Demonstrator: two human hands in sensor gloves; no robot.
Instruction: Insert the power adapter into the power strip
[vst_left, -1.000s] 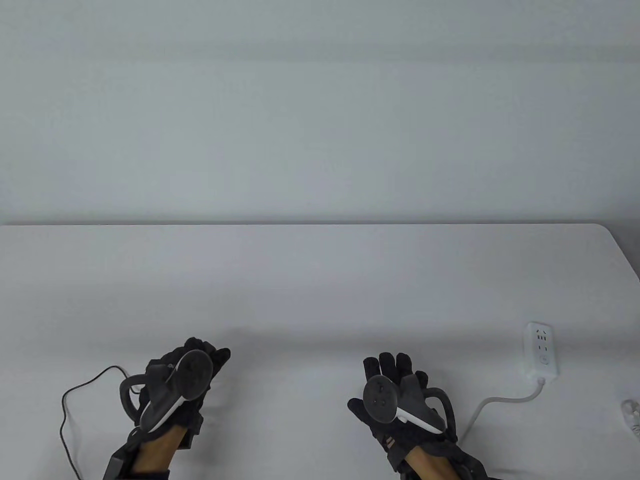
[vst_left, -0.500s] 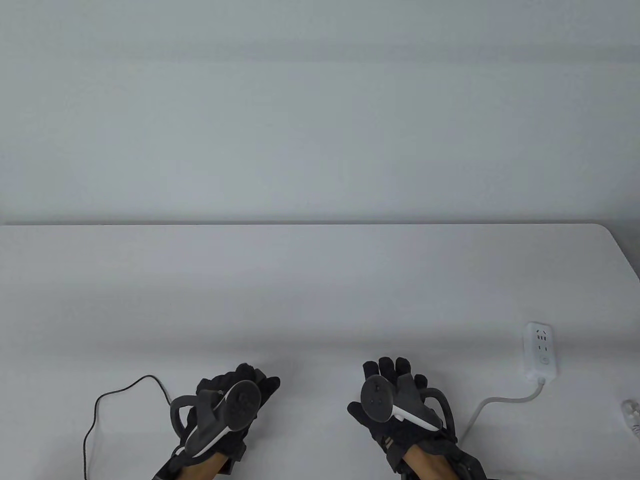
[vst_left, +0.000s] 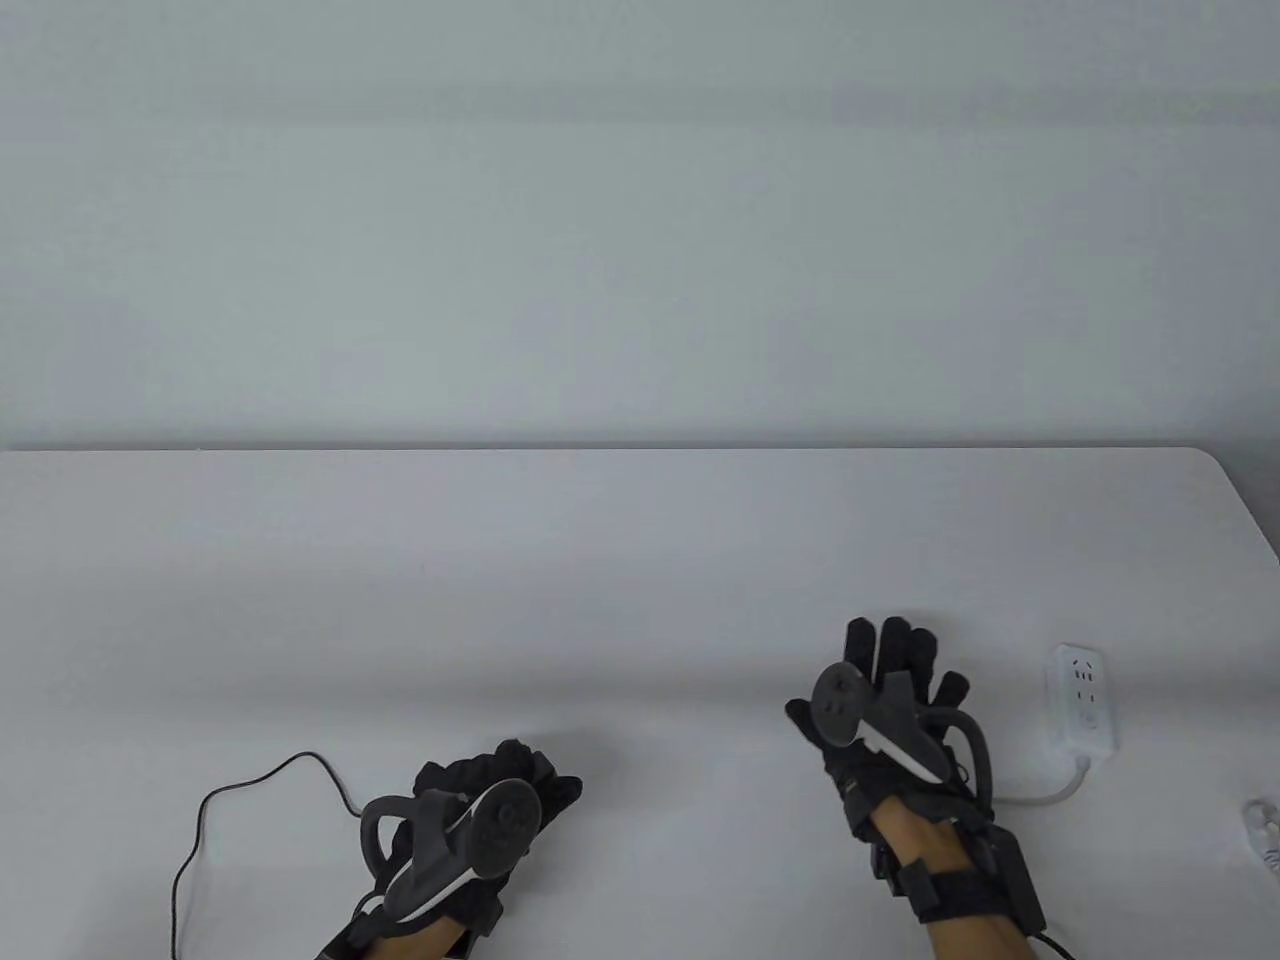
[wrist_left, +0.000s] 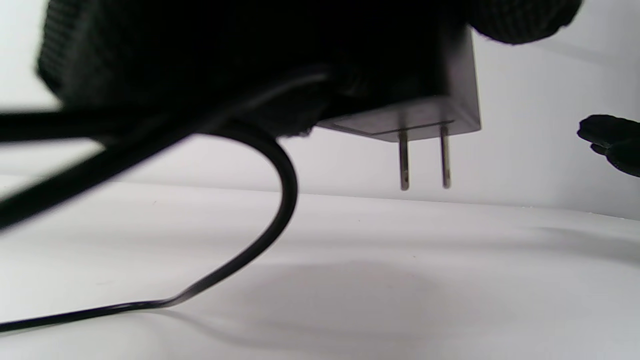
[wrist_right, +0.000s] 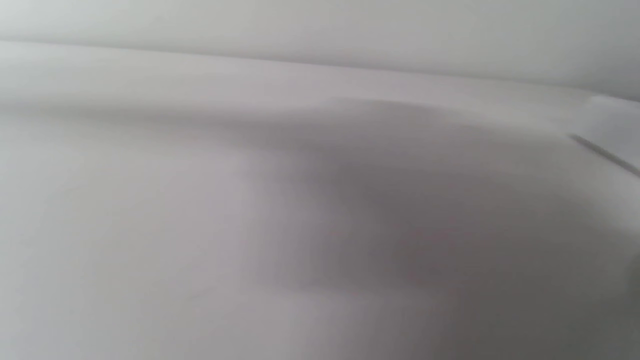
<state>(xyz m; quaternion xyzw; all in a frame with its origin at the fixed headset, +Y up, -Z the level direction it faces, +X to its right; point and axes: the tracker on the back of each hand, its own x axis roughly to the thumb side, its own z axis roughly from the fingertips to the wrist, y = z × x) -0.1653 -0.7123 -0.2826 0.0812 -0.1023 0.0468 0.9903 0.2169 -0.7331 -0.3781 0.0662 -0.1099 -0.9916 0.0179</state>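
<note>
My left hand (vst_left: 500, 790) grips a black power adapter (wrist_left: 440, 80) and holds it above the table, its two metal prongs (wrist_left: 424, 157) pointing down. The adapter's black cable (vst_left: 215, 810) trails off to the left over the table. The adapter itself is hidden under the hand in the table view. The white power strip (vst_left: 1085, 702) lies flat near the table's right edge, sockets up. My right hand (vst_left: 895, 670) is open with fingers spread, empty, just left of the strip and apart from it.
The strip's white cable (vst_left: 1050, 790) curves from its near end toward my right wrist. A small clear object (vst_left: 1262, 825) lies at the right edge. The white table (vst_left: 600, 580) ends at a pale wall; its right corner is rounded.
My left hand carried the adapter to the right, dragging the cable along. My right hand moved forward and right, ending close beside the power strip.
</note>
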